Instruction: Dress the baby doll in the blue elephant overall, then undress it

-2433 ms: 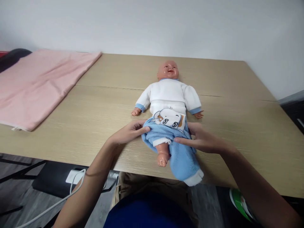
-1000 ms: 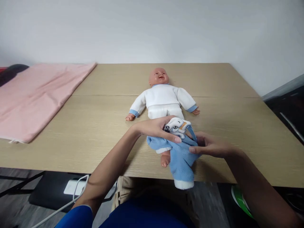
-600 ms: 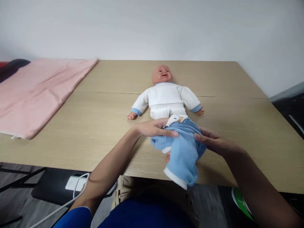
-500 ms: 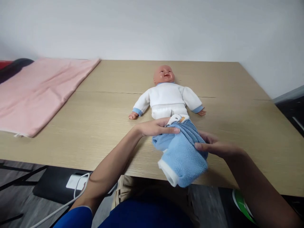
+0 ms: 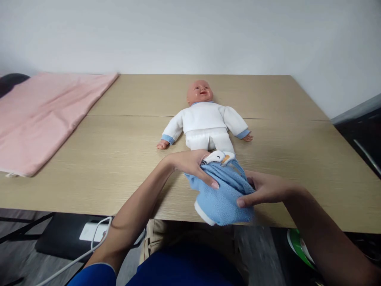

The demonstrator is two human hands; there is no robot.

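A baby doll [image 5: 205,115] lies on its back, head away from me, in a white top with blue cuffs. Its white cloth hips and upper thighs are bare. Blue fleece pants [image 5: 220,198] with a white duck patch [image 5: 217,157] lie bunched over its lower legs, which are hidden. My left hand [image 5: 196,165] grips the pants near the duck patch, thumb on top and fingers underneath. On the right side, my right hand [image 5: 262,188] pinches the fabric, its thumb lying across the front.
A pink cloth [image 5: 50,119] covers the left end of the wooden table [image 5: 133,159]. Below the left edge, a white device [image 5: 93,231] with a cable rests on a black surface. A green and white round object [image 5: 300,248] sits below at right. A wall stands behind.
Both hands have drawn the pants' waist toward me, down the doll's legs, so more white thigh shows. The pants are more bunched. The view has shifted slightly.
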